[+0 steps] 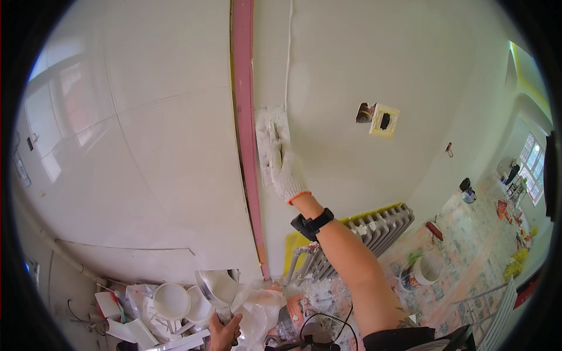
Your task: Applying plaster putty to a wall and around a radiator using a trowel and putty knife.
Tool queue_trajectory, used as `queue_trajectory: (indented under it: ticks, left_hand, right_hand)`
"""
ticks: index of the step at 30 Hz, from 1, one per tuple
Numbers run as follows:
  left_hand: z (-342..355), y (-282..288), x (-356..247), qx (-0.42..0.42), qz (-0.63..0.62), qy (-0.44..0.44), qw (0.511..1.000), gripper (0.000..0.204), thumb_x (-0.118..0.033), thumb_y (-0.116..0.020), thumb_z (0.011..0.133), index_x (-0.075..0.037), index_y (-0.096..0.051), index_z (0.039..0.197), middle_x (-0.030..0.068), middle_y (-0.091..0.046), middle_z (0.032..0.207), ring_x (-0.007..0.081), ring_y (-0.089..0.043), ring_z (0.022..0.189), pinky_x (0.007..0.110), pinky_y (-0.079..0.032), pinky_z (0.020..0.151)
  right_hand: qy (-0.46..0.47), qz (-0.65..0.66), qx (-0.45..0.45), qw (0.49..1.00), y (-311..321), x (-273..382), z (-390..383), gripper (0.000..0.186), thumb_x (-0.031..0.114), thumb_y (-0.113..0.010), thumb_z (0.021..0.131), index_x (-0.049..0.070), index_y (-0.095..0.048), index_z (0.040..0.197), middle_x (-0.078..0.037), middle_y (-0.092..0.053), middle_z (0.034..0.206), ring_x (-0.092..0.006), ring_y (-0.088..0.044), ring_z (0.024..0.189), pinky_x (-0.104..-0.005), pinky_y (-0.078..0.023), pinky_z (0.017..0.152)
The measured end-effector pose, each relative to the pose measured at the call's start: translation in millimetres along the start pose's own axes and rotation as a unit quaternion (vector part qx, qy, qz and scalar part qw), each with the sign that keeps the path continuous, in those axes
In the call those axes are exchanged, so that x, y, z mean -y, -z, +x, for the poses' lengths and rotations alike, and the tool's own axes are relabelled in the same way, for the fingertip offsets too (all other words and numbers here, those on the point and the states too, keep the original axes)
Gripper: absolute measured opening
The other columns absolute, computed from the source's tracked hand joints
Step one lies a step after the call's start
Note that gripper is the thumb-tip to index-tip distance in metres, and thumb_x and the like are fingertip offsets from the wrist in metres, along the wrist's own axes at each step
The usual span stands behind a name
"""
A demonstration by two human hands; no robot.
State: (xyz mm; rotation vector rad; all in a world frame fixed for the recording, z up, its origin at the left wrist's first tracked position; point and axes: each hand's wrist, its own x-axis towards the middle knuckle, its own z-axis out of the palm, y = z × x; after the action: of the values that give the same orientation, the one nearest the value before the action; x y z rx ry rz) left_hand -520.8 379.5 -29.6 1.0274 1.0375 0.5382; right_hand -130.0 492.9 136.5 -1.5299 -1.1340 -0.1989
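Note:
My right hand (287,175), in a white knitted glove with an orange cuff, is closed on the handle of a plastering trowel (264,131). The trowel's blade is smeared with white plaster and lies against the pale wall (333,64), just right of a pink vertical strip (246,111). Low in the view, my bare left hand (224,332) grips the handle of a wide putty knife (221,289). White putty covers part of its broad blade. A raised white bead of plaster (288,52) runs up the wall above the trowel.
A grey radiator (380,231) stands under the wall on the right. Above it is an opened socket box (384,120). Buckets (172,300), plastic sheeting and white scraps crowd the lower left. Another bucket (426,270) stands on the littered floor. Glossy panels (158,128) cover the left.

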Motion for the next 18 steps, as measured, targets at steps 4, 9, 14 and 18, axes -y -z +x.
queue_trajectory:
  ticks: [4,9,14,18]
  left_hand:
    - [-7,3,9,-0.019,0.015,0.025,0.999,0.024,-0.001,-0.071,0.092,-0.001,-0.048,0.097,0.0005,-0.046,0.06,0.0095,-0.042,0.045,0.028,-0.031,0.04]
    - [-22,-26,9,-0.063,-0.01,0.023,0.998,0.022,-0.002,-0.072,0.091,-0.002,-0.05,0.094,-0.0008,-0.045,0.059,0.0089,-0.041,0.044,0.028,-0.03,0.04]
    - [-31,-65,1,-0.04,0.039,0.031,0.998,0.02,-0.005,-0.072,0.093,-0.002,-0.052,0.092,-0.0022,-0.046,0.06,0.0076,-0.041,0.045,0.027,-0.029,0.04]
    - [-27,-95,-21,0.006,0.046,0.076,0.996,0.02,-0.01,-0.072,0.094,-0.004,-0.055,0.087,-0.0034,-0.045,0.058,0.007,-0.041,0.044,0.026,-0.026,0.039]
  right_hand:
    - [-0.011,0.037,0.019,0.999,-23,-37,-54,0.045,0.03,-0.044,0.107,-0.004,-0.053,0.134,-0.03,-0.059,0.133,-0.0509,-0.06,0.111,-0.0499,-0.051,0.093]
    - [-0.052,0.029,0.101,0.993,-34,-92,-116,0.047,0.028,-0.05,0.104,-0.003,-0.05,0.139,-0.027,-0.05,0.147,-0.0494,-0.055,0.121,-0.0476,-0.048,0.101]
    - [-0.076,0.019,0.145,0.986,-28,-136,-172,0.043,0.029,-0.054,0.101,-0.003,-0.055,0.129,-0.028,-0.058,0.136,-0.0493,-0.058,0.115,-0.05,-0.049,0.097]
    - [-0.127,-0.025,0.245,0.961,6,-157,-207,0.037,0.029,-0.058,0.099,-0.002,-0.056,0.119,-0.026,-0.064,0.11,-0.0461,-0.061,0.102,-0.052,-0.05,0.087]
